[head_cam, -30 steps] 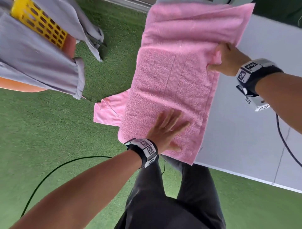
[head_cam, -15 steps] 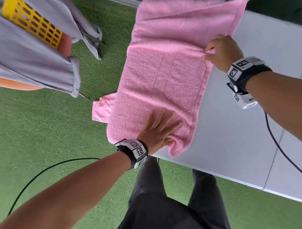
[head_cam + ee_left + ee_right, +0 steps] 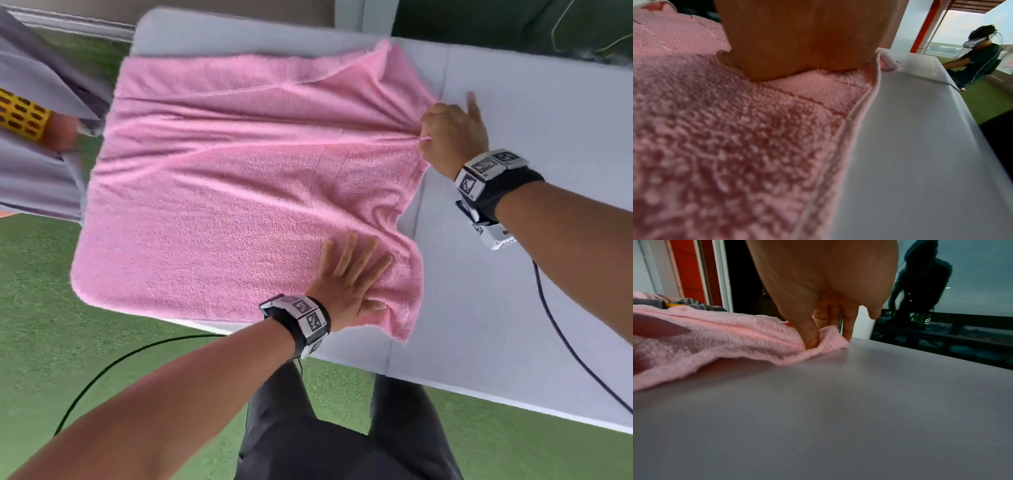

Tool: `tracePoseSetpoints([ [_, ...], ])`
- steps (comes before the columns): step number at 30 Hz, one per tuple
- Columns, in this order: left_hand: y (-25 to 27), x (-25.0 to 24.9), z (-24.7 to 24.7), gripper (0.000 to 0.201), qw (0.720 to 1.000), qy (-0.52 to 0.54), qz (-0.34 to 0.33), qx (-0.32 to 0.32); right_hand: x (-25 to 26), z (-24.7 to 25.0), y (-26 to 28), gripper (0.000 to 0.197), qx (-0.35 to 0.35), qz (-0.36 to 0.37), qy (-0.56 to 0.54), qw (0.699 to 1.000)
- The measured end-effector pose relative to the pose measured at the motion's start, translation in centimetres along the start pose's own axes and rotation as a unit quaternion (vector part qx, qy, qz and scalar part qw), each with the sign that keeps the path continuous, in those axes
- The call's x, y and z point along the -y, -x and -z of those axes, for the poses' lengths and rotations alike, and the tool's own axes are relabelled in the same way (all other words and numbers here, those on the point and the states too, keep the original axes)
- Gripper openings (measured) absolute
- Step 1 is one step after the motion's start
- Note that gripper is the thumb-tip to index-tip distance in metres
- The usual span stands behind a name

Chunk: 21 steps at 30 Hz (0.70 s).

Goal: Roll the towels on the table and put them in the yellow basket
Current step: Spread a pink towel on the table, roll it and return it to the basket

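Towel (image 3: pixel 239 192), pink terry, lies spread over the near-left end of the white table (image 3: pixel 548 171), its left part covering the table corner, its right edge bunched toward the right hand. Compared with half a second ago it sits further onto the tabletop: the flap that hung below the table's left edge no longer shows, and creases now fan out from the right hand's grip. Reading: the cloth is being dragged and squared on the surface; rolling has not yet begun.

Left hand (image 3: pixel 346 277) lies flat, fingers straight and splayed, palm pressing the near edge of the towel down. Left wrist view confirms the hand bearing on the pile, hem just beside it.

Right hand (image 3: pixel 452 137) pinches the towel's right edge; right wrist view shows thumb and fingers (image 3: pixel 812 331) nipping a fold at the table surface. One finger points away, straight.

Yellow basket (image 3: pixel 20 114) is well apart, at the far left off the table, only a strip of its perforated wall showing under grey cloth (image 3: pixel 34 171). Its contents and opening are hidden.

Green turf (image 3: pixel 68 325) underfoot; black cables trail from both wrist units. Head view is motion-blurred, so hem detail is soft. Whether other towels wait on the table cannot be told.
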<state>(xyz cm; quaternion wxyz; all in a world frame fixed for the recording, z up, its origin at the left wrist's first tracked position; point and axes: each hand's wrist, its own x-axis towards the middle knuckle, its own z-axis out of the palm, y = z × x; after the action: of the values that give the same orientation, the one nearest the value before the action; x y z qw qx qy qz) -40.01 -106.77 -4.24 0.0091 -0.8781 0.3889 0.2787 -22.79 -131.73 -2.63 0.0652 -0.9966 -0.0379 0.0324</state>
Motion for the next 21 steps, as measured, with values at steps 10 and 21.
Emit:
tracePoseSetpoints([
  [10, -13.1, -24.1, 1.6, 0.086, 0.996, -0.023, -0.084, 0.017, -26.4, 2.5, 14.4, 0.016, 0.035, -0.186, 0.02, 0.982],
  [21, -21.7, -40.1, 2.4, 0.092, 0.991, -0.023, -0.132, 0.016, -41.6, 4.8, 21.9, 0.02, 0.041, -0.339, 0.034, 0.939],
])
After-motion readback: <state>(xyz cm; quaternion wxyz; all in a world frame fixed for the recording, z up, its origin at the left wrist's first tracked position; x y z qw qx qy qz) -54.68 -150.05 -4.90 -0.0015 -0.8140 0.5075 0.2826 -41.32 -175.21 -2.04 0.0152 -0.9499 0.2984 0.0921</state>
